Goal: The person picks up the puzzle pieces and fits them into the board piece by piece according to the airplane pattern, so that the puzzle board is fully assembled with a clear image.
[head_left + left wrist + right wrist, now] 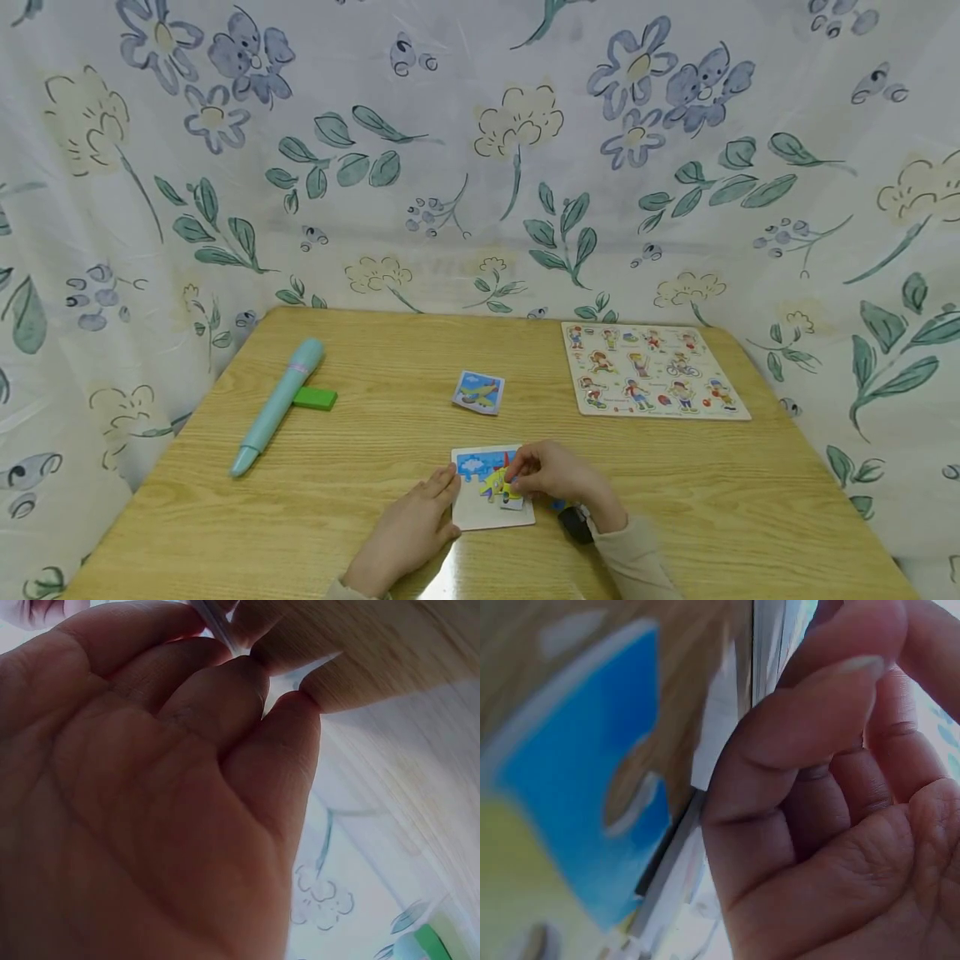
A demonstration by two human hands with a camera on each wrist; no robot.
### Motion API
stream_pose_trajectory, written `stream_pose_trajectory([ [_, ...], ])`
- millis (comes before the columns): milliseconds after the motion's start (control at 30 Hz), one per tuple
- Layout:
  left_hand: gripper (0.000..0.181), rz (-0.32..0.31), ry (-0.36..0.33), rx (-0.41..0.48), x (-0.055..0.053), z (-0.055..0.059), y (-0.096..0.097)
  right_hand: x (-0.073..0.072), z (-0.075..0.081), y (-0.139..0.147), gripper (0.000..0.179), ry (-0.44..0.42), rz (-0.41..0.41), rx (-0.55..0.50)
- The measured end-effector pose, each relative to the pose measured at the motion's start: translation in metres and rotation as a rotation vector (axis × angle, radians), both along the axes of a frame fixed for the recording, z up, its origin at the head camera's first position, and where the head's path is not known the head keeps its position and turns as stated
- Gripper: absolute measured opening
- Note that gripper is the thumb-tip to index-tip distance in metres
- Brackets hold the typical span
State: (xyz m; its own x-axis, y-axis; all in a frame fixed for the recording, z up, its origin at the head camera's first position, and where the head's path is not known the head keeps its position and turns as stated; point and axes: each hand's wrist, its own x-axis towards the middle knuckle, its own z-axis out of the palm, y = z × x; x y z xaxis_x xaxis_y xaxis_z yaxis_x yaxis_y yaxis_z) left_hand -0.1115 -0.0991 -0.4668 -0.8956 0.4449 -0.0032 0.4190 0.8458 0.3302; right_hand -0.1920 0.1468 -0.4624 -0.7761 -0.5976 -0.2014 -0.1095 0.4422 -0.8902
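Observation:
A small square puzzle board [480,515] lies flat on the table, its upper part filled with blue sky pieces and part of a yellow plane. My left hand [416,525] rests along the board's left edge with fingers extended; in the left wrist view its fingertips touch the edge. Over the board's right side, my right hand [558,479] pinches a puzzle piece [512,503] between thumb and index finger. The fingers partly hide that piece. Beside the right wrist lies a loose blue and yellow puzzle piece [585,765], seen close in the right wrist view.
Beyond the board lies a small plane picture [478,392]. A larger board with figure pieces [663,371] sits at the back right. On the left are a teal pen-shaped object [277,408] and a green block [315,399]. A floral curtain [480,167] hangs behind the wooden table [375,450].

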Motion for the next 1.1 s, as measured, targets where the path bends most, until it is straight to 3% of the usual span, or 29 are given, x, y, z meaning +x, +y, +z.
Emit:
stream_pose_trajectory([
  [433,0.066,0.011,0.027,0.004,0.0,-0.003,0.0,0.004,0.001,-0.008,0.005,0.105,0.055,0.094],
  [667,0.066,0.011,0.038,0.005,0.0,-0.005,0.0,0.004,0.0,-0.011,0.017,0.141,0.049,0.097],
  [867,0.066,0.009,0.023,0.004,0.001,-0.004,0.0,0.007,0.001,-0.014,0.028,0.222,0.01,0.182],
  [1100,0.067,0.007,0.028,0.002,0.001,-0.002,0.0,0.008,0.001,-0.014,0.029,0.194,-0.009,0.187],
])
